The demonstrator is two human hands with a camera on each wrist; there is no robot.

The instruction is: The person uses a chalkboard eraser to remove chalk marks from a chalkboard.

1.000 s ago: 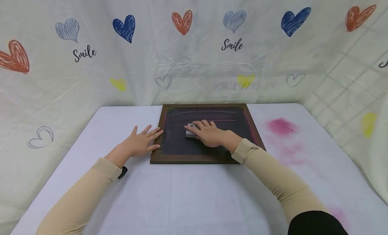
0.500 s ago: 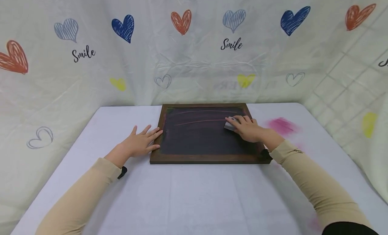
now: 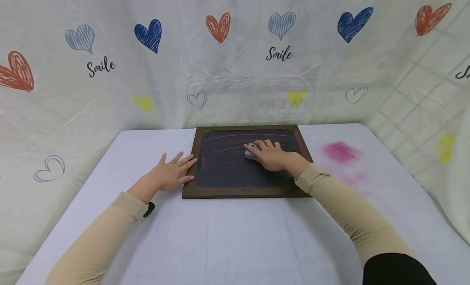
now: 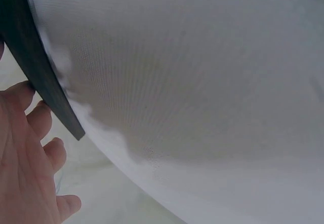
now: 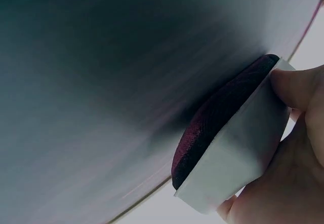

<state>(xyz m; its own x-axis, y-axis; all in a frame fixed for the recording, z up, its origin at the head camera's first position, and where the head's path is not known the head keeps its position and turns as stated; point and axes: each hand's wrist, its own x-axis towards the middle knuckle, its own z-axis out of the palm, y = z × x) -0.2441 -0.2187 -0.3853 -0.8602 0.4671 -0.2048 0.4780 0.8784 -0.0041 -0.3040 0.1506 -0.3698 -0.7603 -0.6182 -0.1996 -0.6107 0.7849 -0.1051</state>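
A chalkboard (image 3: 220,170) in a brown wooden frame lies on the white-covered table. Two thin pink chalk lines curve across its upper half. My right hand (image 3: 273,157) grips a chalkboard eraser (image 3: 250,155) on the middle of the board, over the lower line. In the right wrist view the eraser (image 5: 243,143) has a pale body and a dark felt pad stained pink, with the thumb on one end. My left hand (image 3: 169,173) rests with spread, straight fingers against the frame's left edge. The left wrist view shows its fingertips at the frame (image 4: 48,87).
Pink chalk smudges (image 3: 341,152) mark the white tablecloth (image 3: 235,236) to the right of the board. Behind the table hangs a pale curtain (image 3: 235,76) printed with hearts and the word "Smile".
My right hand slid the eraser from the board's middle to the right, then back left to the centre. The left hand stayed at the frame.
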